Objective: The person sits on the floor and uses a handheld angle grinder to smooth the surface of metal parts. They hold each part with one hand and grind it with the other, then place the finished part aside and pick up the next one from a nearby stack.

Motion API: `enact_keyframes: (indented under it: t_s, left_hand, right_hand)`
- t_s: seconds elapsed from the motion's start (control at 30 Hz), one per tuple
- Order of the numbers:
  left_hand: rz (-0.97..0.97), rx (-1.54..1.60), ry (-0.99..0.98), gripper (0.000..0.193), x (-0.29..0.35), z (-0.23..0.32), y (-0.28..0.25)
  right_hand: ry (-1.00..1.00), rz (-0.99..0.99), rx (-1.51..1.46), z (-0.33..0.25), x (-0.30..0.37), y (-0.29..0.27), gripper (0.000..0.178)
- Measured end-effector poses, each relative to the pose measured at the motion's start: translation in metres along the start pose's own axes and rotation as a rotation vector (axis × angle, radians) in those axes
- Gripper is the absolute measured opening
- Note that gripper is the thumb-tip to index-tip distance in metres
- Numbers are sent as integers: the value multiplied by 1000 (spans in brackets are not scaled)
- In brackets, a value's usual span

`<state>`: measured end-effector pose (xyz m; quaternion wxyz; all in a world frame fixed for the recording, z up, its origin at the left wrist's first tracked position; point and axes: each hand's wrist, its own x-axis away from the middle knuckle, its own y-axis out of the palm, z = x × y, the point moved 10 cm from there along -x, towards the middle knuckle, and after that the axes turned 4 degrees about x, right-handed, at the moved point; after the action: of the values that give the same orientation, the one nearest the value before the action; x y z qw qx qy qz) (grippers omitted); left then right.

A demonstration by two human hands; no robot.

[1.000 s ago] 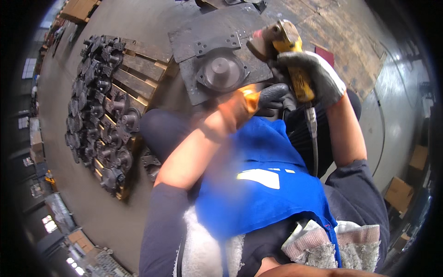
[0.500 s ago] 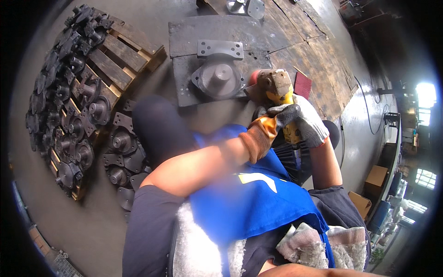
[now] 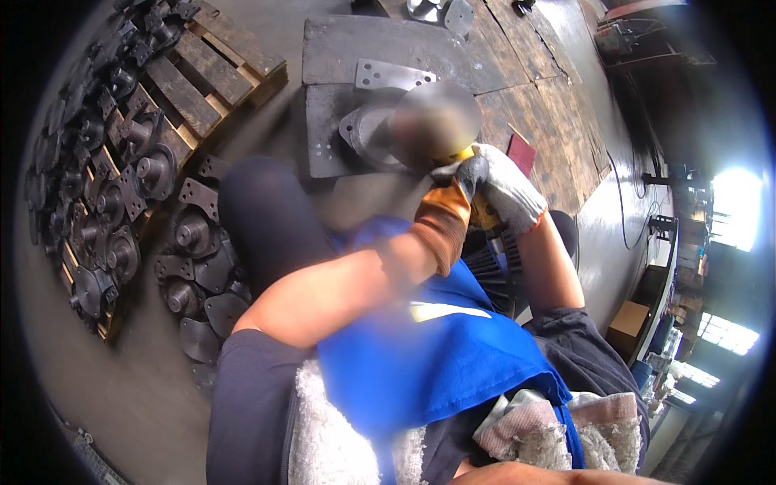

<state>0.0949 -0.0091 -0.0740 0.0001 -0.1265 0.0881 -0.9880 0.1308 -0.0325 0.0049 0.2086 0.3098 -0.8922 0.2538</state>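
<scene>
Both gloved hands grip a yellow power grinder (image 3: 485, 212). My left hand (image 3: 457, 190), in an orange and black glove, is wrapped round its body near the head. Close beside it, my right hand (image 3: 511, 187) holds the tool in a white knit glove. The grinder's head is over the right side of a dark metal flanged part (image 3: 368, 129), and a round blur hides it; whether it touches the metal I cannot tell. A plate with several holes (image 3: 396, 74) stands at the part's far side. Under them lies a dark worktop board (image 3: 323, 105).
At left, a wooden pallet (image 3: 214, 85) carries several similar metal parts (image 3: 149, 170). More parts (image 3: 194, 230) lie on the floor by my left knee. A dark red sheet (image 3: 521, 153) rests on wooden boards (image 3: 558, 121) at right. Farther right are a cable (image 3: 622, 202) and a cardboard box (image 3: 628, 325).
Both hands have carried the grinder left and slightly away from me, from beside the flanged part to over its right side. The whole view has shifted slightly.
</scene>
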Motion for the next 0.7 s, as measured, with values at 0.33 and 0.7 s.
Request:
enact_keyframes:
  t_s: [0.33,0.7]
  left_hand:
    - [60,-33,53,24,2,2,0]
    - [121,-278,119,28,-18,-11,11]
  right_hand:
    - [-63,-7,53,1,0,3,25]
    - [-84,-3,-113,-26,8,13,24]
